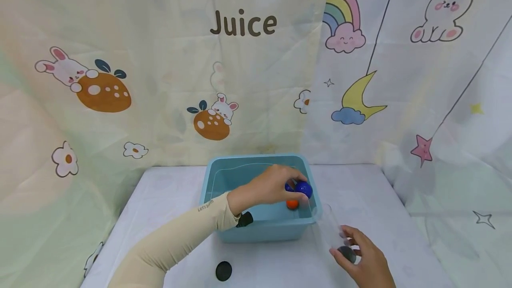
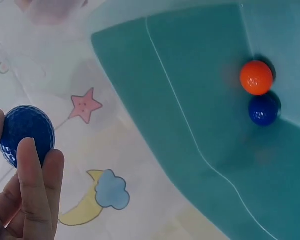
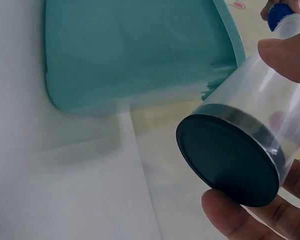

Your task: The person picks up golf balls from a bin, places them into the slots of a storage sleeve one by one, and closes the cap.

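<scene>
My left hand [image 1: 272, 186] pinches a dimpled blue golf ball [image 1: 303, 190] between thumb and fingers, over the right side of a light-blue plastic bin [image 1: 260, 231]. In my right hand [image 1: 367, 258] is a clear plastic tube [image 1: 329, 226], gripped near its lower end and tilted with its top toward the bin. A black cap [image 3: 227, 160] closes that lower end. From the right wrist view, the held ball appears right at the tube's upper mouth. An orange ball [image 2: 256, 78] and a second blue ball [image 2: 264, 109] lie side by side on the bin floor.
A loose black round cap [image 1: 223, 271] lies on the white-covered table [image 1: 184, 252] in front of the bin. Behind stands a printed cloth backdrop [image 1: 256, 74] with bunnies and a moon. A thin pale cord [image 2: 182, 112] shows across the bin.
</scene>
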{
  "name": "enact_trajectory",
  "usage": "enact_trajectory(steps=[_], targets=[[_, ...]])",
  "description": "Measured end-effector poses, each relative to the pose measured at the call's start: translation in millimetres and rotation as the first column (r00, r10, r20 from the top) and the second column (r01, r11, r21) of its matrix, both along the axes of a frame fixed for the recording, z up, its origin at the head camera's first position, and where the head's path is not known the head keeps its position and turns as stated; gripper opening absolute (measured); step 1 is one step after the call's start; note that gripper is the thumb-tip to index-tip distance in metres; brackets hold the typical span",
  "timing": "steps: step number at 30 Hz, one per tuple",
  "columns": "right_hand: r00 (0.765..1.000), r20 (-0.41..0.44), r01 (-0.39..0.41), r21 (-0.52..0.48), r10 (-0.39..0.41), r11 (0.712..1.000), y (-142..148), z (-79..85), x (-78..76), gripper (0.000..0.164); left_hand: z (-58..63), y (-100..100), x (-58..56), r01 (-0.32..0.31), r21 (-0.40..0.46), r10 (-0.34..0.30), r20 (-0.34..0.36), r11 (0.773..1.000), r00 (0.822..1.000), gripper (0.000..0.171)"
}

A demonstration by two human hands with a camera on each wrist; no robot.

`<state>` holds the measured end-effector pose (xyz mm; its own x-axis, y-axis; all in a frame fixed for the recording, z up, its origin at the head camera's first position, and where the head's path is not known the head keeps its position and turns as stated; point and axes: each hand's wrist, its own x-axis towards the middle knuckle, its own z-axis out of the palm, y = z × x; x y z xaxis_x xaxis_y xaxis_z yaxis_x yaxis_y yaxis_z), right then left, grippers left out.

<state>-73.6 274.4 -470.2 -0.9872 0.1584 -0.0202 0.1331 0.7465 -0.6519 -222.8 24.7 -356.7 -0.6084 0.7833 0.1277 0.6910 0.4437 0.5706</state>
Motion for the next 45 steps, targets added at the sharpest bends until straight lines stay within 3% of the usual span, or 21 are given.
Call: enact_trajectory(steps=[5,15,28,32,39,45], targets=[[1.0,-0.017,-0.021,0.008,0.021,1.0,0,3.3,-0.4,0.064,0.6,5,5.8,0.026,0.004,-0.026,0.036,1.0,0.999,0.046],[0.977,-0.201,-0.069,0.014,0.071,0.997,-8,8.4,4.4,0.056,-5.7,12,14.0,0.103,0.018,-0.105,0.16,0.994,0.982,0.046],[0.951,-0.304,-0.064,0.004,0.063,0.998,-10,6.9,7.7,0.054,-4.3,13,13.8,0.149,0.029,-0.152,0.192,0.988,0.97,0.05],[0.948,-0.312,-0.063,-0.004,0.059,0.998,-10,4.0,9.9,0.053,-8.0,10,7.6,0.158,0.055,-0.166,0.193,0.986,0.967,0.049],[0.994,-0.106,-0.003,-0.038,-0.001,0.999,-4,0.8,13.4,0.058,-15.3,4,-14.7,0.155,0.051,-0.16,0.106,0.987,0.981,0.043],[0.995,-0.094,0.026,-0.015,-0.027,1.0,2,-4.0,16.2,0.059,-18.4,2,-38.4,0.108,0.029,-0.111,0.121,0.994,0.986,0.042]])
